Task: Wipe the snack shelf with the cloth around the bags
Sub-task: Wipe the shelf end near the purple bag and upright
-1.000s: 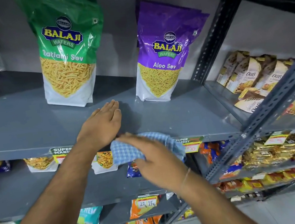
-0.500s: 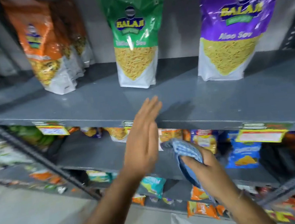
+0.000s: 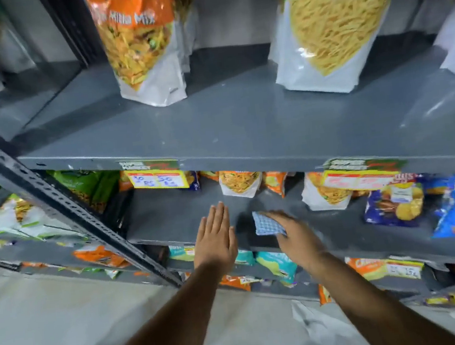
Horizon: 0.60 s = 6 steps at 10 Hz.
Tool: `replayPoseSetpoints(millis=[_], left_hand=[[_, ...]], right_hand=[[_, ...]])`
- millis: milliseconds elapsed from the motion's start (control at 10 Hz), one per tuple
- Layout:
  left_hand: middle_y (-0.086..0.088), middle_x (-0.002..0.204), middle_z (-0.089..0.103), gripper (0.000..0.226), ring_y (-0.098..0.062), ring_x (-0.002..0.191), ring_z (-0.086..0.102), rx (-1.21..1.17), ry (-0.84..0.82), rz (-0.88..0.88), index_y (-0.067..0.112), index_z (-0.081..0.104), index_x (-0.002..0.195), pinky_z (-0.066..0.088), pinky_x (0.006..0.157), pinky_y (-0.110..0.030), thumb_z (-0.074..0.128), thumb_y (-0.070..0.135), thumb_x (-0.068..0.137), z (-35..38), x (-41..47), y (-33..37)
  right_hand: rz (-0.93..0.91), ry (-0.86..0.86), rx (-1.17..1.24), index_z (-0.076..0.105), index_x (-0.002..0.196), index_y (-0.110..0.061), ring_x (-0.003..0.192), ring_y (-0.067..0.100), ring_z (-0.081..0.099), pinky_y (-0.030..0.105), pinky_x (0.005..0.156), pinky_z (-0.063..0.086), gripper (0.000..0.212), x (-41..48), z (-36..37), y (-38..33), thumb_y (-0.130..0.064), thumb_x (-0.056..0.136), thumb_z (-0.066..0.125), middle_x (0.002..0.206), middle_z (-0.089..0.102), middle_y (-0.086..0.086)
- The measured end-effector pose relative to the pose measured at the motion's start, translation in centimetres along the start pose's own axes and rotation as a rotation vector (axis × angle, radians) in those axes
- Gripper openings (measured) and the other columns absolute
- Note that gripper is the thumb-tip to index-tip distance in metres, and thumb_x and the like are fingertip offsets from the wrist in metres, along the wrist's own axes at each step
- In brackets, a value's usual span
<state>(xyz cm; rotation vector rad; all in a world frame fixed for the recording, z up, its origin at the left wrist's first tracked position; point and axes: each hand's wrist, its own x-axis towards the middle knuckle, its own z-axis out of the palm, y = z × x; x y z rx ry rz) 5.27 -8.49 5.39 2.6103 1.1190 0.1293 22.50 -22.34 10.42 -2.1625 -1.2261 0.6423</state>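
Cloth (image 3: 267, 222), blue and white checked, is lying bunched on the grey lower shelf (image 3: 175, 221), and you are pressing it there with your right hand (image 3: 296, 235). Your fingers are bending over its right side, gripping it against the shelf surface; the hand is blurred, so the exact grip cannot be told. Your left hand (image 3: 215, 239) is spreading flat just to the left of the cloth, fingers straight and together, holding nothing; whether the palm is touching the shelf cannot be told.

You are working in a bare patch of this shelf. Behind it, small snack packets (image 3: 240, 183) are standing at the back, and blue chip bags (image 3: 394, 204) are lying to the right, apart from the cloth.

Above, the upper shelf (image 3: 244, 130) is carrying an orange mix bag (image 3: 144, 45) and a green sev bag (image 3: 332, 32), both upright and well apart. Yellow price labels (image 3: 156, 177) are hanging from its front edge. A perforated grey upright (image 3: 53, 197) is crossing the left side diagonally.
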Motion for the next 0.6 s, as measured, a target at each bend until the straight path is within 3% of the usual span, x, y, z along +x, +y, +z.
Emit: replayPoseSetpoints(millis=[100,200,400,600], left_hand=[[0.001,0.174,-0.002,0.082,-0.018,0.162,-0.001,-0.053,-0.118,-0.008,0.015,0.009,0.165,-0.01,0.126,-0.033,-0.004,0.047,0.09,1.8,2.8,-4.3],[0.0,0.175,0.002,0.088,-0.017,0.162,0.001,-0.053,-0.141,-0.005,0.015,0.009,0.165,-0.005,0.128,-0.034,-0.005,0.047,0.084,2.9,3.1,-4.7],[0.005,0.176,0.001,0.08,-0.014,0.162,0.002,-0.039,-0.184,0.039,0.021,0.004,0.166,0.003,0.13,-0.038,0.005,0.041,0.089,5.4,3.1,-7.2],[0.004,0.176,0.0,0.075,-0.015,0.162,0.0,-0.013,-0.211,0.049,0.021,0.003,0.166,0.003,0.131,-0.041,0.009,0.04,0.094,5.0,3.4,-7.0]], right_hand=[[0.01,0.072,-0.355,0.05,0.144,-0.038,0.147,0.022,0.039,0.04,0.12,0.031,0.072,5.8,5.4,-1.0,-0.006,0.081,0.062,0.155,0.047,-0.004],[0.046,0.077,-0.377,0.047,0.147,-0.035,0.151,0.025,0.032,0.048,0.122,0.027,0.071,6.8,7.5,0.0,-0.016,0.08,0.06,0.16,0.039,-0.001],[0.087,0.041,-0.499,0.041,0.151,-0.03,0.153,0.023,0.029,0.049,0.12,0.022,0.08,7.4,12.7,1.8,-0.072,0.084,0.049,0.164,0.032,0.002],[0.05,0.094,-0.578,0.032,0.155,-0.03,0.155,0.023,0.023,0.052,0.121,0.021,0.088,7.9,13.0,2.0,-0.082,0.084,0.034,0.167,0.024,0.001]])
